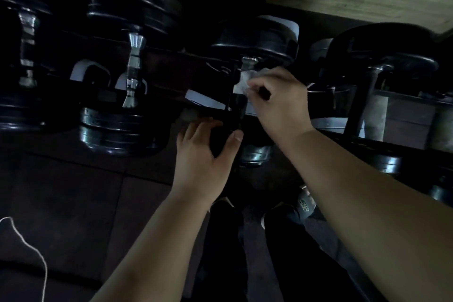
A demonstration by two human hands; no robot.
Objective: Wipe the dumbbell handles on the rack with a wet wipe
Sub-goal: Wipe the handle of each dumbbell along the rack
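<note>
A: What did we see, looking down from the head camera?

B: We saw a dim rack (353, 115) of dark dumbbells, with both of our bare arms reaching forward. Our right hand (277, 95) was closed around a crumpled white wet wipe (241, 81), pressing it against the handle (248, 62) of the dumbbell in front of us. That handle ran away from us, and the wipe sat near its far end, just under the far weight head (257, 39).

A: And the left hand?

B: Our left hand (203, 152) was half open, fingers and thumb curved around the dumbbell's near, dark end. We could not tell how firmly it gripped; that part was lost in shadow.

A: Which handles looked untouched?

B: We could not say. Two shiny handles lay to the left, one at (133, 66) and another at (27, 44), and a darker one to the right (372, 81).

A: What could have gone wrong from there?

B: We judged that the wipe, bunched small, might skip parts of the handle. Pushing hard might roll the dumbbell on the rack, toward our feet (277, 213) below, if the left hand let go. The low light could also hide missed patches.
</note>
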